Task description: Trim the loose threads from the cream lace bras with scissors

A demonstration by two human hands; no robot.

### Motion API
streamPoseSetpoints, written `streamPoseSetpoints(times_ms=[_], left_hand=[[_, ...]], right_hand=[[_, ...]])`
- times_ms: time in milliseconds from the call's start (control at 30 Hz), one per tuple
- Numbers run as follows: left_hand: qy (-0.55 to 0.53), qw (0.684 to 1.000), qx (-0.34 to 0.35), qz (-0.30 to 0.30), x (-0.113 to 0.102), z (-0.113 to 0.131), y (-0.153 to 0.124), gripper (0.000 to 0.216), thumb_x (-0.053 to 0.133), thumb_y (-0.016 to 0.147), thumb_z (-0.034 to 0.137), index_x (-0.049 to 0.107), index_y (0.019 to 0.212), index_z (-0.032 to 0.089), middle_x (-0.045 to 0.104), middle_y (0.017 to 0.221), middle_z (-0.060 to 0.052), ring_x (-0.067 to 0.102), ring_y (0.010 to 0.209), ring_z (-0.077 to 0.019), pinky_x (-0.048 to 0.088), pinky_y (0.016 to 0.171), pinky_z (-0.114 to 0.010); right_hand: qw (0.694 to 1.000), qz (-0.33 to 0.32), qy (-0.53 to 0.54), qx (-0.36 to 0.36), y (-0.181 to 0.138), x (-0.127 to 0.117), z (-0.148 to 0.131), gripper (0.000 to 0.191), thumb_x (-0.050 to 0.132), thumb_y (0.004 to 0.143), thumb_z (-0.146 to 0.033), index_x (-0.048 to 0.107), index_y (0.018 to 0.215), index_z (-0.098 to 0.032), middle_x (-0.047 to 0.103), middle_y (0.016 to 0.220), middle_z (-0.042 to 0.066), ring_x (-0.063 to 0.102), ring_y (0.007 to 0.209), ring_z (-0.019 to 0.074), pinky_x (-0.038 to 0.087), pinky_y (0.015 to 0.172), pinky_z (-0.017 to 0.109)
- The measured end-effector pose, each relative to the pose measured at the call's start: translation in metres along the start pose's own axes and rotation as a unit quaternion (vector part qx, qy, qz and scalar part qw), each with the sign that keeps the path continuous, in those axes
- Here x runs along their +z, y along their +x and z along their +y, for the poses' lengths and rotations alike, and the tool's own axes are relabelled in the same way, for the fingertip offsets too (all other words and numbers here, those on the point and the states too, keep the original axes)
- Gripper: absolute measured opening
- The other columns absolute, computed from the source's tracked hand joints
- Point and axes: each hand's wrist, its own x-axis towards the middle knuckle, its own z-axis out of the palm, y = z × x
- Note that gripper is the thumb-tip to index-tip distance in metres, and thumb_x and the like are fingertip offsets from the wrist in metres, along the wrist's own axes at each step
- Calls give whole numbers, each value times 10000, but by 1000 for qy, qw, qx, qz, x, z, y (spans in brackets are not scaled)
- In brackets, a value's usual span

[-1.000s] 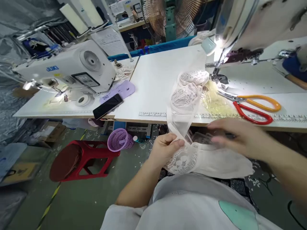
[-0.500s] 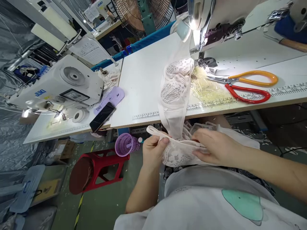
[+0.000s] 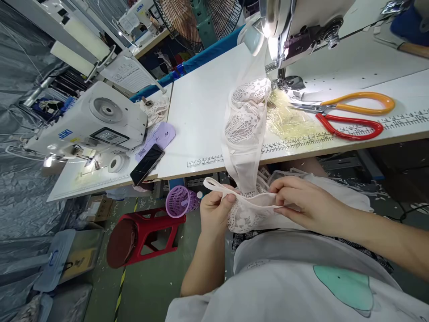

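A black phone (image 3: pixel 147 164) is laid by the front right corner of the left-hand table (image 3: pixel 63 187); a purple card (image 3: pixel 165 135) is partly covered by it, and a white roll (image 3: pixel 118 162) is set to its left. Below the front edge, a purple basket (image 3: pixel 193 201) is seen beside a red stool (image 3: pixel 122 243). A fan (image 3: pixel 203 22) is stationed beyond the back edge.

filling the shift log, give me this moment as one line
left hand: pinches lace garment | right hand: holds same garment | scissors: on table
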Motion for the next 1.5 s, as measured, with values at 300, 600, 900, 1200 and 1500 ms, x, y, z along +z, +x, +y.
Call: streamPoseSetpoints(times_ms=[300,600,900,1200,1500], left_hand=[[-13,999,42,31,0,1,-1,134,792,628,310,729,583,201,665,631,-25,565,531,-112,451,463,-205],[2,996,86,-14,0,-1,0,79,762,681,302,758,660,227,670,639,-39,582,581,-125,485,519,-226],[68,976,117,-173,-13,16,4,117,713,717,134,749,801,206,685,736,-60,642,670,-154,525,583,-249],[29,975,-9,-221,-19,29,-12,127,684,763,172,696,888,171,699,864,-81,650,573,-126,543,540,-238],[27,980,-104,-170,-15,40,-14,304,702,727,431,670,727,129,599,587,-36,564,453,-107,466,438,-223]], right_hand=[[998,9,58,4,-5,-14,-16,136,498,870,-196,536,739,-207,642,810,33,613,713,137,486,630,250],[998,26,49,31,-7,-15,-19,158,471,868,-214,505,713,-215,640,739,22,603,638,143,460,525,242],[999,29,28,-5,-12,-19,-13,147,490,849,-178,614,925,-205,637,805,46,619,692,164,490,515,247],[999,33,8,-35,-22,-25,-14,144,520,873,-234,612,977,-272,622,808,24,608,638,144,480,462,210],[994,38,37,95,-34,-28,-21,99,569,823,-336,665,845,-324,627,871,48,609,729,213,491,516,277]])
